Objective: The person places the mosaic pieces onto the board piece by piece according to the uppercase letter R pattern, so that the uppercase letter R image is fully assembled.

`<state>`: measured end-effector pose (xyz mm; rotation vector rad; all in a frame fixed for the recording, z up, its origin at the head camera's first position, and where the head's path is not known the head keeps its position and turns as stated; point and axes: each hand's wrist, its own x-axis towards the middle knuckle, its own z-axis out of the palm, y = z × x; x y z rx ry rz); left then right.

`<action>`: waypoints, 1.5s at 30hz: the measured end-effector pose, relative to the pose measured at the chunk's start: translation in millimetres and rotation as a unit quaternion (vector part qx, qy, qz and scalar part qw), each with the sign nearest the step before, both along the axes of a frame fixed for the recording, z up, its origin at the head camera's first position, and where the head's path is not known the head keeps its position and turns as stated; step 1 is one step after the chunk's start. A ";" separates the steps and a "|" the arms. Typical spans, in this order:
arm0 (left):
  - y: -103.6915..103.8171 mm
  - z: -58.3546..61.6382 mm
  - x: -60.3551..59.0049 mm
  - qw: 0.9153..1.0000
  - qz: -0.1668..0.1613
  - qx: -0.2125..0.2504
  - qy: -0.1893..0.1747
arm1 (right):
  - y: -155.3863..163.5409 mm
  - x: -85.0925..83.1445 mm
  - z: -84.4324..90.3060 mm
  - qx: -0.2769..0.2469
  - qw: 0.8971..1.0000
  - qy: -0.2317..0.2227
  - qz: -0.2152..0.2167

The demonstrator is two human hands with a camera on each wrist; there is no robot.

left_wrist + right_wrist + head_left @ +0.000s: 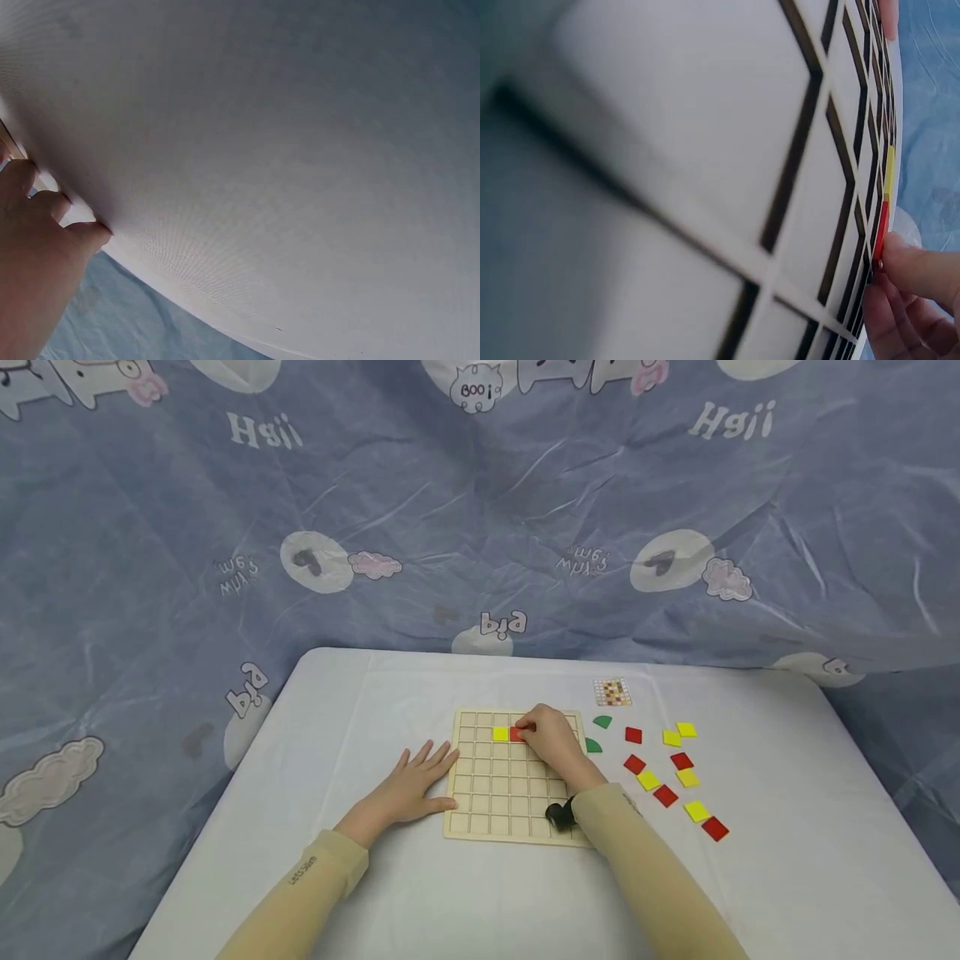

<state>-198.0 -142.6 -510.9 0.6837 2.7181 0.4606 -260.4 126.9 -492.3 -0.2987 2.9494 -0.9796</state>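
A wooden grid board (480, 828) lies on the white table. One yellow square tile (500, 734) sits in a cell of its second row. Just right of it is a red square tile (515, 734), which my right hand (551, 739) pinches at its near edge. The right wrist view shows thumb and fingers at the end of that red tile (881, 229), beside the yellow tile (889, 169). My left hand (412, 787) lies with fingers spread, fingertips and thumb touching the board's left edge. In the left wrist view, this hand (37, 240) is at the far left.
Loose red tiles (665, 796) and yellow tiles (696, 811) are scattered right of the board. Two green quarter-round pieces (602, 722) lie near its right edge. A small printed pattern card (612, 692) is behind them. A patterned blue cloth (480, 527) hangs behind the table.
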 end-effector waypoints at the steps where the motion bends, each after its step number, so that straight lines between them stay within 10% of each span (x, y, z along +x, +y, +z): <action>1: -0.2 0.3 -0.1 1.000 0.000 0.000 0.000 | -0.3 0.3 0.3 0.006 1.000 -0.001 0.003; 15: -1.7 1.7 0.6 1.000 -0.010 0.002 0.001 | 59.2 17.8 22.0 -0.080 0.995 -0.046 -0.037; 28: -3.0 -0.7 -1.2 1.000 -0.006 -0.002 0.001 | 153.7 55.4 17.0 -0.022 0.981 -0.125 -0.147; 45: -2.7 2.2 0.4 1.000 -0.008 0.010 -0.001 | 154.9 76.8 7.5 0.050 0.967 -0.170 -0.185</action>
